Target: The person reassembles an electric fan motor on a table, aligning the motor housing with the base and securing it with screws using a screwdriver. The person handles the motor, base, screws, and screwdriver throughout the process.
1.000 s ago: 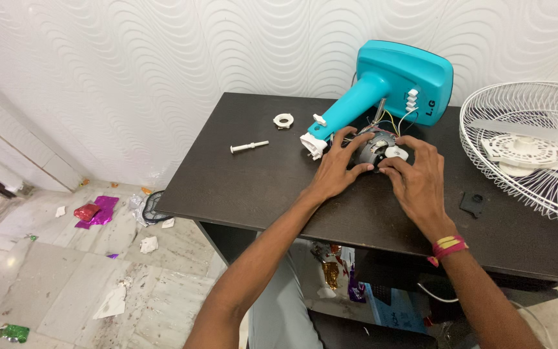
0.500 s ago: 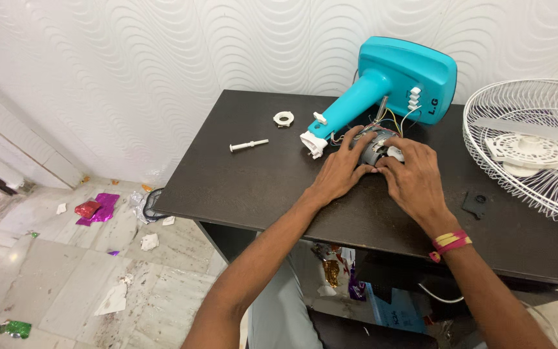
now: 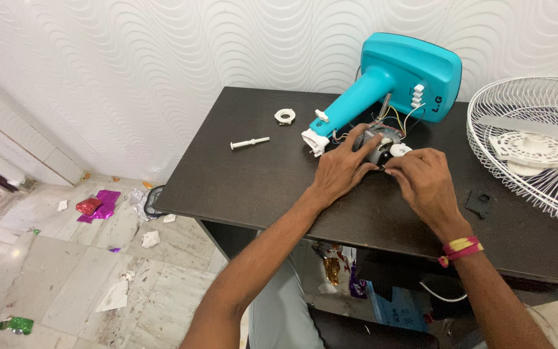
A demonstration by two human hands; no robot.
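Beside the turquoise fan stand (image 3: 395, 81), lying on its side on the dark table (image 3: 240, 174), your two hands meet over the small fan motor (image 3: 377, 143). Your left hand (image 3: 338, 169) wraps the motor's near side; your right hand (image 3: 424, 181) pinches a white part (image 3: 400, 150) at its end. Coloured wires (image 3: 395, 119) run from motor to stand. Left of the stand lie a white ring (image 3: 284, 116) and a white pin (image 3: 248, 142); right of it, a white fan grille (image 3: 537, 145) and a small black piece (image 3: 480, 202).

Dark table (image 3: 259, 174) carries teal fan base (image 3: 395, 81), motor (image 3: 379, 143), white ring (image 3: 285, 116), white pin (image 3: 249, 142), white grille (image 3: 537, 145), small black piece (image 3: 481, 203).
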